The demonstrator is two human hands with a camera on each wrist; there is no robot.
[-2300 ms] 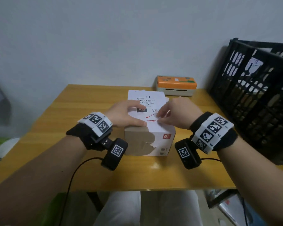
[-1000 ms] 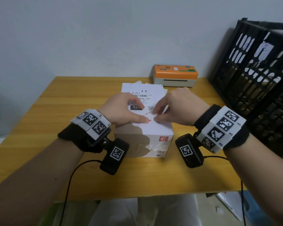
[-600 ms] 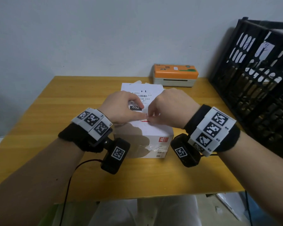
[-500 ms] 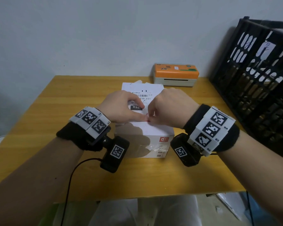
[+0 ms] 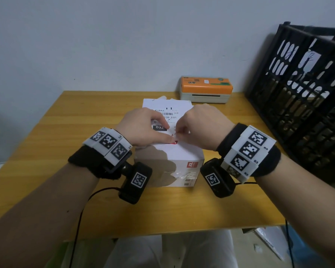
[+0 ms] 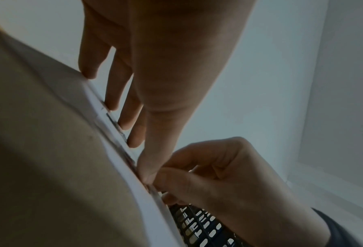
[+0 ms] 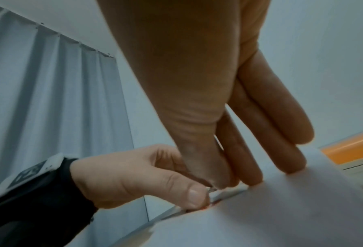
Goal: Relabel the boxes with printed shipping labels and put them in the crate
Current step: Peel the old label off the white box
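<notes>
A white box [image 5: 182, 157] stands mid-table with a printed shipping label [image 5: 168, 113] on its top face; the label's far end sticks out past the box. My left hand [image 5: 163, 137] lies on the label with straight fingers, and its thumb presses the near edge by a red mark. My right hand [image 5: 182, 130] sits just right of that thumb, thumb and forefinger pinching the label's near edge. The left wrist view shows the left fingers [image 6: 112, 100] flat on the box top. In the right wrist view the right hand [image 7: 218, 180] pinches beside the left thumb [image 7: 193, 195].
An orange-topped label printer [image 5: 205, 89] sits at the back of the wooden table [image 5: 66, 132] against the wall. A black slatted crate [image 5: 298, 105] stands at the right edge, holding something white. Cables run from both wrist cameras over the table's front edge.
My right hand slid left along the box top until its fingertips met my left thumb, and it closed on the label's edge. The left hand and the box stayed put.
</notes>
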